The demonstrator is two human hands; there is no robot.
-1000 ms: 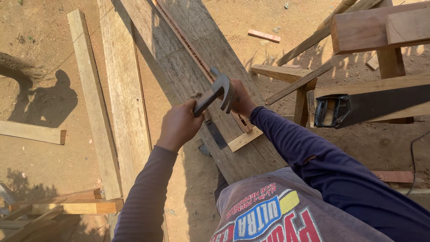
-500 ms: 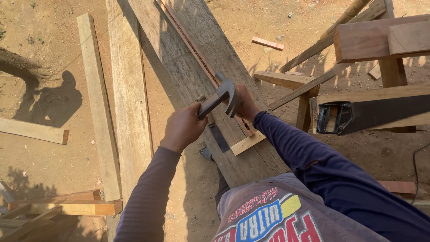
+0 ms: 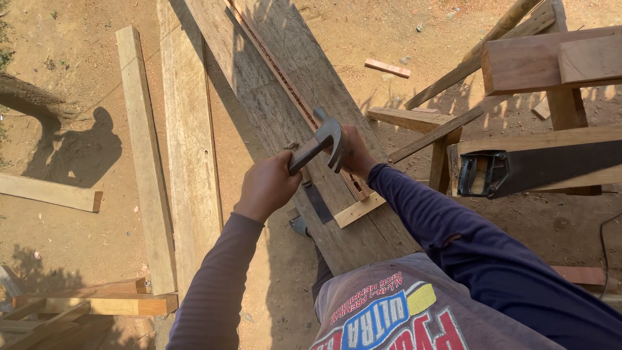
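Only the head view to go on; left hand (image 3: 269,185) is wrapped tight round the handle of a claw hammer (image 3: 322,144), head raised just above the wide plank (image 3: 285,123); right hand (image 3: 355,152) sits right under that hammer head, resting on the plank beside the thin reddish strip (image 3: 285,81) that runs along it; fingers are hidden behind the hammer, so I can't tell if they're pinching a nail or just pressing flat.

What worries me: the hammer face is basically over the right hand's knuckles; a slightly off swing looks like it'd land on fingers rather than wood. The strip is narrow and looks easy to split or knock sideways if hit off-centre. There's also a short pale batten (image 3: 358,210) lying crosswise at the plank's near end, and it might jump if the plank bounces.

Stuff around: a handsaw (image 3: 518,170) with a black grip lies on a beam to the right, well apart from the hands; a rough wooden trestle (image 3: 447,139) stands just past the right forearm, so that elbow hasn't much room; two long boards (image 3: 146,155) lie on the dirt to the left; small offcut (image 3: 387,67) further out; a tree's shadow on the ground at left.
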